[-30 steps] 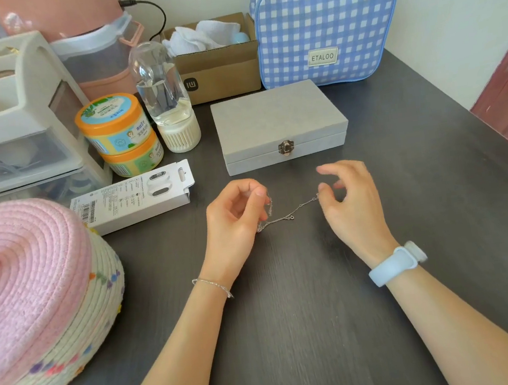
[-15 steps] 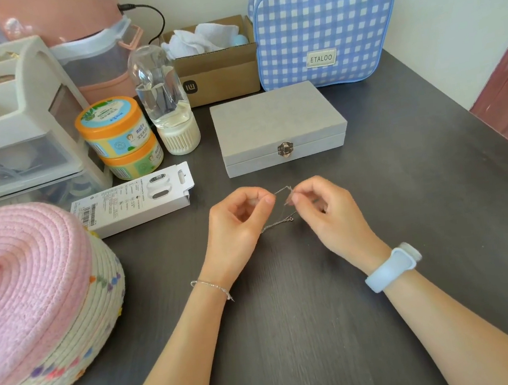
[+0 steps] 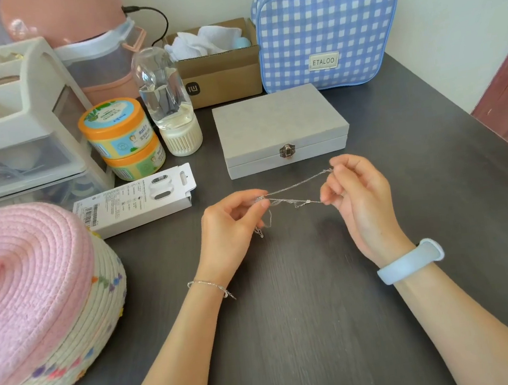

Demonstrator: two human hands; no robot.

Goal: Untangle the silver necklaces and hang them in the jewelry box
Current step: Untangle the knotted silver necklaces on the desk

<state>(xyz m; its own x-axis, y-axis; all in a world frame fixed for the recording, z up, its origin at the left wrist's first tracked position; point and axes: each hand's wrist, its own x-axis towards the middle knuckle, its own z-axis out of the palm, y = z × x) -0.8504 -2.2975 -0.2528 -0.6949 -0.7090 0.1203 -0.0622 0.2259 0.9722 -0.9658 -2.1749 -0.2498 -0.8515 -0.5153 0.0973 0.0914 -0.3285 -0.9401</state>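
Thin silver necklaces (image 3: 294, 193) stretch in the air between both hands, just above the dark table. My left hand (image 3: 231, 227) pinches the tangled end between thumb and forefinger, and a short loop of chain dangles below it. My right hand (image 3: 358, 192) pinches the other ends, one strand at its fingertips and one lower by the thumb. The grey jewelry box (image 3: 279, 125) stands closed with its brass latch fastened, directly behind the hands.
A white carded package (image 3: 138, 200) lies left of the hands. A pink woven basket (image 3: 32, 299) fills the near left. Jars (image 3: 121, 135), a clear bottle (image 3: 167, 97), a drawer organiser (image 3: 8, 126), a cardboard box (image 3: 221, 68) and a blue checked bag (image 3: 325, 30) line the back.
My right hand closed in on the left hand, took hold of the chain, then pulled away to the right, drawing two strands taut. The left hand stayed in place.
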